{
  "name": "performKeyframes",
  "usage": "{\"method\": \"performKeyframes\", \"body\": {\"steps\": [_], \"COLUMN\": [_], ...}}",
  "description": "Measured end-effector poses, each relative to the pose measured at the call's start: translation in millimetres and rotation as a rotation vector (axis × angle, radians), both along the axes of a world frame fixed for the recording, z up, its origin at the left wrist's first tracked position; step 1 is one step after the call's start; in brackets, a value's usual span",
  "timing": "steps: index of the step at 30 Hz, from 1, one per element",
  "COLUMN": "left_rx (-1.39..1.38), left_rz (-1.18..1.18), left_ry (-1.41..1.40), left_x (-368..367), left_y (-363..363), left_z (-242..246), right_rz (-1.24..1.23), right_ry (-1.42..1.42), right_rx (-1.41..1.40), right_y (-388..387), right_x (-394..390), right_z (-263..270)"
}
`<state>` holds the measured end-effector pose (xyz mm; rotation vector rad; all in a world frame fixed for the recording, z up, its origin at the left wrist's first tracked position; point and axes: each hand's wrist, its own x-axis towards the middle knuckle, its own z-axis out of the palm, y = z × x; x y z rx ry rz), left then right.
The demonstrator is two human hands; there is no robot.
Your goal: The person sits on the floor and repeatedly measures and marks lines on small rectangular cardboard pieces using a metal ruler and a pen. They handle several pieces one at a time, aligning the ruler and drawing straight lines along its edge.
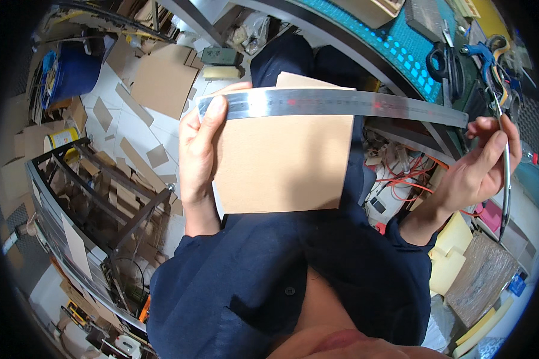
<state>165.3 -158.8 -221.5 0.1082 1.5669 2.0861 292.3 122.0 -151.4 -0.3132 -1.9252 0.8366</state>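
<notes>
My left hand (201, 143) grips a square piece of brown cardboard (283, 166) by its left side. Its thumb presses a steel ruler (323, 103) flat along the cardboard's far edge, and the ruler juts well past the right side. Behind the far edge, the corner of another cardboard piece (305, 80) shows. Between the thumb and fingers of my right hand (480, 166) is a slim pointed metal tool (506, 179), its exact kind unclear. These right fingers are close to the ruler's free end; whether they touch it, I cannot tell.
A workbench with a teal cutting mat (364, 27) carries black-handled scissors (447, 67) and blue-handled tools (480, 51). Cardboard scraps (161, 80) litter the tiled floor near a blue bin (74, 74). A metal frame (117, 215) stands left; orange cables (408, 175) lie right.
</notes>
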Motion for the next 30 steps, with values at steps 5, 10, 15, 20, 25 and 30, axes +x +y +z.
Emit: {"method": "performKeyframes", "body": {"steps": [5,10,15,20,25,30], "left_rx": [0.001,-0.024,-0.007,-0.032,-0.038,-0.043], "left_rz": [0.003,-0.037,-0.043,-0.045,-0.064,-0.070], "left_ry": [-0.055,-0.031,-0.065,-0.062,-0.067,-0.032], "left_x": [-4.0,-6.6,-2.7,-3.1,-1.0,-0.6], "left_y": [-5.4,-2.7,-0.8,-1.2,-3.1,-1.3], "left_z": [-6.4,-5.9,-1.7,-2.9,-9.1,-7.7], "right_rz": [-0.092,-0.378,-0.359,-0.338,-0.388,-0.419], "right_ry": [-0.129,-0.638,-1.051,-1.147,-1.187,-1.219], "right_rx": [-0.027,0.152,0.134,0.167,0.225,0.218], "right_y": [62.9,112.6,149.0,160.7,168.0,173.9], "right_x": [-6.3,-12.2,-29.6,-38.0,-46.2,-45.1], "right_z": [0.3,0.0,-14.1,-15.9,-19.6,-22.4]}}
